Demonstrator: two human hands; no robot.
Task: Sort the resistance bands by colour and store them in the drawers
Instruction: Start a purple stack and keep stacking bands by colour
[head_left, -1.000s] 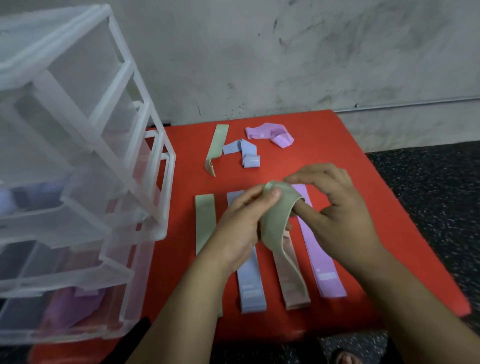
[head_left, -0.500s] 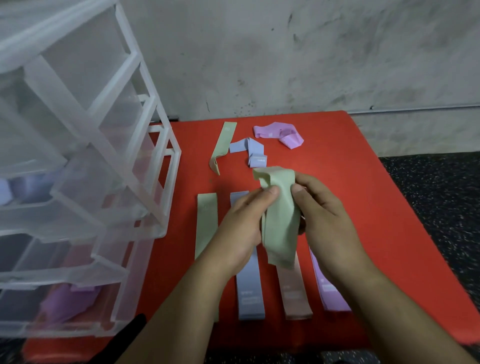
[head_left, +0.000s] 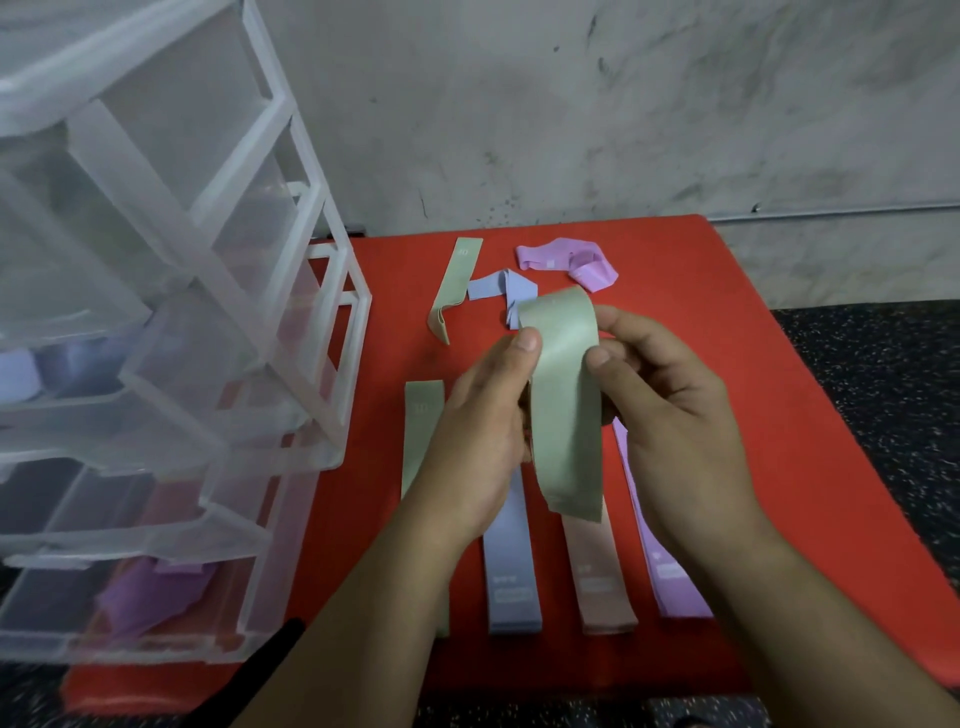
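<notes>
Green band (head_left: 563, 410): pale sage, matte, wide flat strip, folded over at the top, ends hung down. It is held above the middle of the red tabletop (head_left: 753, 389).

The top fold is pinched from both sides. Left hand (head_left: 483, 431): grip closed on the band's 9 o'clock edge, thumb on the front. Right hand (head_left: 675, 415): grip closed on the 3 o'clock edge, thumb on the front.

Under the hands a row is laid flat, 9 to 3 o'clock: flat green band (head_left: 422, 431), blue band (head_left: 511, 571), pink band (head_left: 602, 582), purple band (head_left: 670, 571).

At 12 o'clock: folded green band (head_left: 454, 286), crumpled blue band (head_left: 501, 291), crumpled purple band (head_left: 566, 260).

Clear drawers (head_left: 171, 312) are set at 9 o'clock.

Versus 1 s ago: the held band was looped round the right fingers. It is now flattened into a hanging strip and raised slightly. The bands on the tabletop are unmoved.
</notes>
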